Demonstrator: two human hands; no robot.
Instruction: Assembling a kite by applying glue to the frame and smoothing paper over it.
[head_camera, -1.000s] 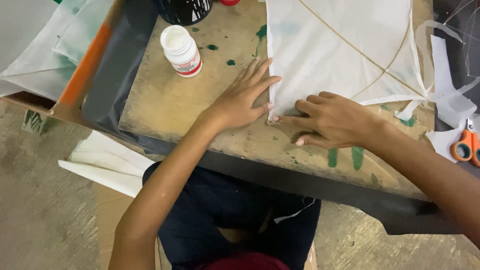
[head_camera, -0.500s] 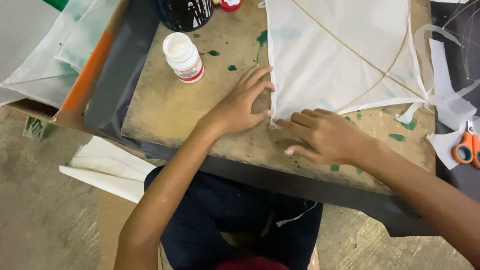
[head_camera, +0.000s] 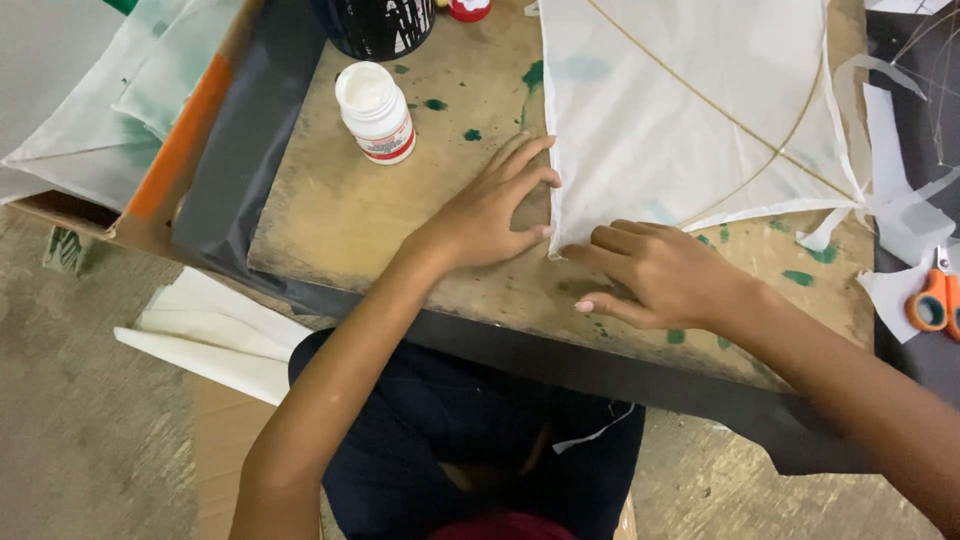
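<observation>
kite (head_camera: 680, 120) corner points toward person | left hand (head_camera: 490, 210), right hand (head_camera: 665, 275) flat on it, no grip

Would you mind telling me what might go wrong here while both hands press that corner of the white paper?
The left hand and right hand press the thin white paper at its corner; a hard pull might tear it. The open white bottle stands near the left hand and could be tipped. The thin stick on the sheet might shift or snap.
</observation>
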